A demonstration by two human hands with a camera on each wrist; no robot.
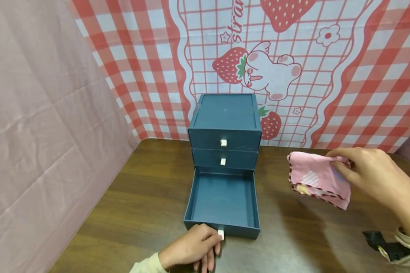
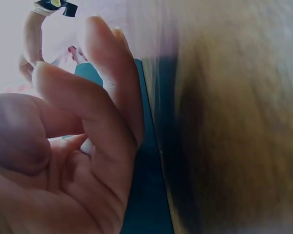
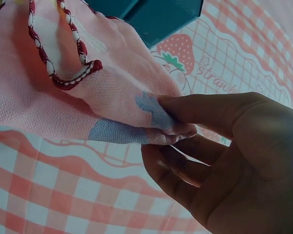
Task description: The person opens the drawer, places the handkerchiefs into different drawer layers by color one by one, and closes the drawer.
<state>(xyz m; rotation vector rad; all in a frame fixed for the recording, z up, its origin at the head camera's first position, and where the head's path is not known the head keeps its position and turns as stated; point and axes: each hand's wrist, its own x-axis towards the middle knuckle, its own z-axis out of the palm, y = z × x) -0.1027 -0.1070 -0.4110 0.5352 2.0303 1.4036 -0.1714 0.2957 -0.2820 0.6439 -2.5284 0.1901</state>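
Note:
In the head view, a dark teal drawer unit stands on the table with its bottom drawer pulled out and bare inside. My left hand is at the front of that drawer and pinches its white knob; the grip is partly hidden by the fingers. On the right, my right hand holds a folded pink cloth by one corner above the table. Thumb and fingers pinch a blue-patterned part of the cloth in the right wrist view. Its edge has dark red and white stitching.
Two closed drawers with white knobs sit above the open one. Behind the brown wooden table hangs a red-and-white checked strawberry sheet. A plain pink sheet hangs along the left side.

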